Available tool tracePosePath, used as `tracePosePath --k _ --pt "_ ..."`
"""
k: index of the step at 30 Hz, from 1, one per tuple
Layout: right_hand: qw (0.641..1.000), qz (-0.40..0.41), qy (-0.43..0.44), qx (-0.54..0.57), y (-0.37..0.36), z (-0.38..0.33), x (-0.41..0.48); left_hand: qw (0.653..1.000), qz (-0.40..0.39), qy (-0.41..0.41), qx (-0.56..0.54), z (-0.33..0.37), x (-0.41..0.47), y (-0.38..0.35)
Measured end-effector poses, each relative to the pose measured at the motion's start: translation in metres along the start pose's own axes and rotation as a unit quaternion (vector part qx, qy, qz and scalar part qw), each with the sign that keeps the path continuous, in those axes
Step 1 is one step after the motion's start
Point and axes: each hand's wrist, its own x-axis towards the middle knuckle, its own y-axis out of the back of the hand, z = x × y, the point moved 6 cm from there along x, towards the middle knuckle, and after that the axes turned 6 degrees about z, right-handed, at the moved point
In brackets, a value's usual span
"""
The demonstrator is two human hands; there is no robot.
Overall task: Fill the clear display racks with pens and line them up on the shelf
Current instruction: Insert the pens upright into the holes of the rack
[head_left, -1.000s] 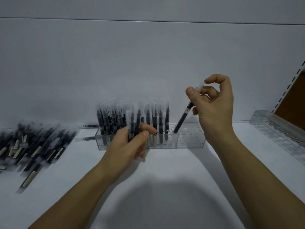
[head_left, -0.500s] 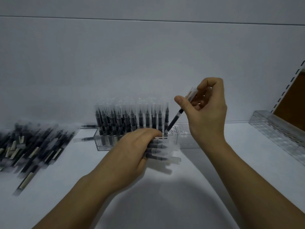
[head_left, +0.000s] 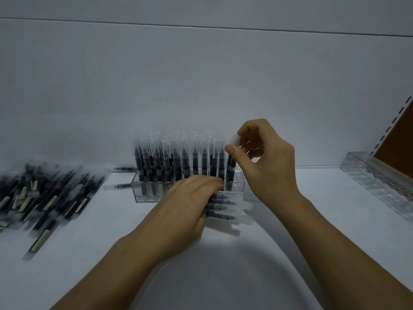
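Observation:
A clear display rack (head_left: 143, 194) stands on the white shelf (head_left: 301, 198) against the back wall. Several black pens with clear caps (head_left: 174, 162) stand upright in its left and middle holes; the right end is hidden behind my right hand. My right hand (head_left: 268, 166) pinches the cap of one pen (head_left: 231, 162) between thumb and forefinger; that pen stands upright at the right end of the filled rows. My left hand (head_left: 187, 204) lies in front of the rack and grips a bundle of pens (head_left: 225, 205) held flat, caps pointing right.
A heap of loose pens (head_left: 44, 198) lies on the shelf at the left. Two single pens (head_left: 121, 186) lie beside the rack's left end. A second clear rack (head_left: 380, 182), without pens, stands at the right by the slotted upright (head_left: 400, 117).
My right hand moved left and down, bringing its tilted pen upright into the rack. My left hand lowered its bundle from upright to flat in front of the rack.

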Motion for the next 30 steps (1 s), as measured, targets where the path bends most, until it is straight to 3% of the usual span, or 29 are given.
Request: tracePosePath --k 7,10,12,15,20,24,30 --pt "0.999 -0.023 -0.007 -0.021 -0.006 0.007 -0.002 1.000 0.006 -0.003 -0.014 0.000 0.000 0.001" --pt "0.999 -0.015 0.006 -0.046 -0.004 0.004 -0.001 0.993 0.027 0.036 -0.113 -0.002 0.001 0.007" --pt "0.999 0.008 0.014 -0.044 -0.001 -0.001 -0.001 0.961 0.065 0.097 -0.252 -0.005 0.002 0.014" --pt "0.999 0.021 0.025 -0.003 0.003 -0.014 -0.001 0.881 0.096 0.166 -0.433 -0.008 0.005 0.022" --pt "0.989 -0.121 -0.020 0.087 -0.013 -0.020 -0.005 0.760 -0.040 0.193 -0.619 0.005 0.002 0.007" --pt "0.976 -0.182 -0.031 0.118 -0.020 -0.022 -0.009 0.731 -0.072 0.210 -0.645 0.008 -0.001 -0.002" --pt "0.948 -0.214 -0.099 0.216 -0.022 -0.023 -0.009 0.731 -0.083 0.213 -0.643 0.006 -0.002 -0.002"
